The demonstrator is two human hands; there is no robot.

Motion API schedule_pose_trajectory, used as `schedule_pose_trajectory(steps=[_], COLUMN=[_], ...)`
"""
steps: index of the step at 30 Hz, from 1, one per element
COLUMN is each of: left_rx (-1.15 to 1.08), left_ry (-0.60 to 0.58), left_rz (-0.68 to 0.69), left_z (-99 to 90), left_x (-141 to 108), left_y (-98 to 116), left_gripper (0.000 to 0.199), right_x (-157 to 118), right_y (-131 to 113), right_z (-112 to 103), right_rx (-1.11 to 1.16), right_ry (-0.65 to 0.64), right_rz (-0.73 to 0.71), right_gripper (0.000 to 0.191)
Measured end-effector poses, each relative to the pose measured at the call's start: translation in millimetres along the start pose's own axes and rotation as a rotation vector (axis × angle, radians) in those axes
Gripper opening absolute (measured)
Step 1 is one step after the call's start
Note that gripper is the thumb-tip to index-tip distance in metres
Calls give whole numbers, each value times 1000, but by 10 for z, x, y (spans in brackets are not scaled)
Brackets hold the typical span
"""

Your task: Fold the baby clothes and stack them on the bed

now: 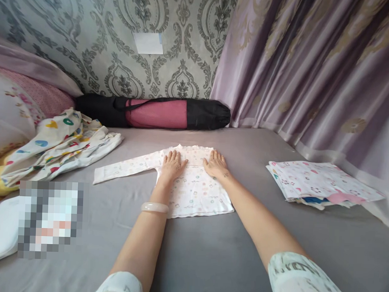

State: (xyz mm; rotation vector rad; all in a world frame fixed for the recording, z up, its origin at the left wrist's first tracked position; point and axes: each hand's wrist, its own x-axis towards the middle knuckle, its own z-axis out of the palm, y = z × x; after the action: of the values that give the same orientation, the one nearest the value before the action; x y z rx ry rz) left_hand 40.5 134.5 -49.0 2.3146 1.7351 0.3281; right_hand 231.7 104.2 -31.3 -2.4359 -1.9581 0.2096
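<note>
Sheet: here's a smooth grey sheet [190, 256] running under everything, lightly creased on the near left.
Room: patterned grey wallpaper [183, 13] across the far side, a shiny purple curtain [263, 76] down the far right, and a long black-and-pink bag [155, 113] lying along the foot of the wall.
Shirt: the small printed shirt [196, 193] is right in the middle, flat on the sheet, one sleeve stretched out to the left.
Left hand: and the left hand [174, 164] is down flat near the shirt's left shoulder, fingers spread, palm down, gripping nothing; a pale bangle [154, 207] circles that wrist.
Right hand: the right hand [217, 164] matches it at the right shoulder, open and flat on the cloth, nothing clasped.
Count: two hands, one shirt, one bag, one bangle, one sheet of paper [149, 43] up on the wall, one folded stack [324, 180] on the right, one loose heap of printed clothes [63, 143] on the left; the stack's layers can't be counted.
Hard to see: a pixelated patch [53, 220] masks something on the near left, the white object [3, 224] beside it is cut off by the frame, and the shirt's other sleeve is hard to make out.
</note>
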Motion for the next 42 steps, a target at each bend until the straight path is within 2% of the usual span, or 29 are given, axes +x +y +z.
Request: schedule_pose_trajectory(steps=[5,10,16,22,25,27,30,33,37,42], left_rx=[-10,36,16,-30,-154,-310,-506,-595,-715,-774], left_ry=[-9,51,-43,-58,-75,-25,101,103,84,81], left_rz=[-13,-20,-76,-98,-111,-98,-94,-191,-230,-257], left_z=[-66,-167,-47,-1,-99,-228,-463,-624,-630,-529], left_x=[-3,-5,-4,2,43,60,16,-88,-167,-131], left_y=[2,71,48,22,-11,-78,-223,-337,-406,-422], left_gripper=[61,57,59,63,63,61,59,59,57,54], right_x=[-18,26,149,212,250,280,316,341,366,358], right_y=[59,-74,-120,-77,-78,-93,-127,-144,-124,-127], right_z=[-31,-55,57,127,68,18,-2,67,159,94], right_rx=[17,21,58,68,69,81,91,70,69,80], right_ry=[-1,116,103,80,23,-1,49,82,91,57], right_rz=[5,-118,-79,-72,-64,-55,-57,-57,-55,-45], right_gripper=[71,66,73,75,76,73,69,72,73,69])
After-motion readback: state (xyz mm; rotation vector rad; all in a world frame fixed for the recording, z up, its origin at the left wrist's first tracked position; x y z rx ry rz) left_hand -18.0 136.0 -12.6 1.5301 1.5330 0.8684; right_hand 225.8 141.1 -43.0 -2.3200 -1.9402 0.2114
